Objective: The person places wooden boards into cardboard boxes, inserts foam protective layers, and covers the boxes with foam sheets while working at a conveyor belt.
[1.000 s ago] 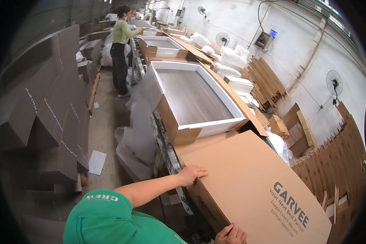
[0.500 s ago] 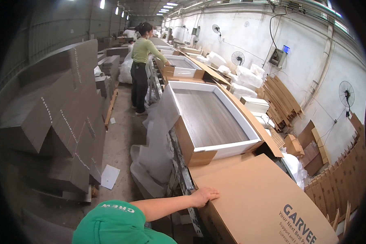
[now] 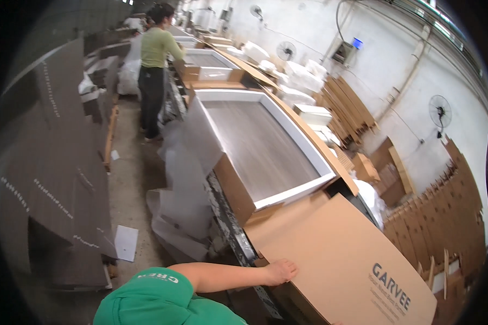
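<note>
My left hand lies on the near left edge of a closed brown cardboard box, fingers stretched over its top panel and nothing held in them. Dark print marks the box's right part. Of my right hand, only a bit of fingertip shows at the lower edge, against the box; the rest is out of the picture. Just beyond stands an open carton holding a grey wood-grain panel framed by white foam. Translucent wrapping sheet hangs down its left side.
The boxes stand in line on a conveyor. Farther along it, a person in a light green top works at another open carton. Grey panels are stacked left of the aisle. Flat cardboard leans at right, near a wall fan.
My view has swung to the right, so the scene sits farther left. My left hand stays on the box edge. A fingertip has come into view at the bottom.
</note>
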`<state>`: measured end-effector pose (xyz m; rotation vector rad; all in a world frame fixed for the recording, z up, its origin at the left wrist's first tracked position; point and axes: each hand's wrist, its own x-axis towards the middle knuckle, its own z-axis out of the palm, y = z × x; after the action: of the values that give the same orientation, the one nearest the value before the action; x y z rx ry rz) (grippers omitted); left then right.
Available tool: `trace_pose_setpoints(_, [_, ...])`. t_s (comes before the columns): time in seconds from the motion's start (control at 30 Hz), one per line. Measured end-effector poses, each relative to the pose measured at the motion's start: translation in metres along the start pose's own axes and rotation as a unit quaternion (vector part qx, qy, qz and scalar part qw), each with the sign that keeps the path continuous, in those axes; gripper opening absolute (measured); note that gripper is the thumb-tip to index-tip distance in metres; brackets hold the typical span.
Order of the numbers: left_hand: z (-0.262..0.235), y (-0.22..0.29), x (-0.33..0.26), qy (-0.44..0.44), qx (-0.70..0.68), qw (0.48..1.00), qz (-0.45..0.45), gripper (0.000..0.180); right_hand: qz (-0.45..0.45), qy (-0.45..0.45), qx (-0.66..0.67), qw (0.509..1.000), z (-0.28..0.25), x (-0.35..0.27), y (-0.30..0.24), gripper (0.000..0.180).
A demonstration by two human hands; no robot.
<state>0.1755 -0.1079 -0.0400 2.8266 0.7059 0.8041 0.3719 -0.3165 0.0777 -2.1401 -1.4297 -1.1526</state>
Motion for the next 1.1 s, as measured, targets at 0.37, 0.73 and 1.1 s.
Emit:
trace_pose_setpoints(0.37, [-0.008, -0.008, 0.003, 0.080, 0.083, 0.989, 0.094, 0.017, 0.122, -0.186, -0.010, 0.975, 0.030, -0.031, 0.013, 0.026])
trace_pose_setpoints(0.73, [-0.120, 0.013, 0.071, -0.095, 0.128, 0.971, 0.177, 0.037, 0.172, -0.182, 0.324, 0.912, -0.028, 0.010, 0.035, 0.012])
trace_pose_setpoints(1.1, [-0.170, 0.043, 0.114, 0.278, 0.082, 0.945, 0.152, 0.032, 0.220, 0.017, 0.369, 0.903, 0.013, 0.039, 0.141, 0.033])
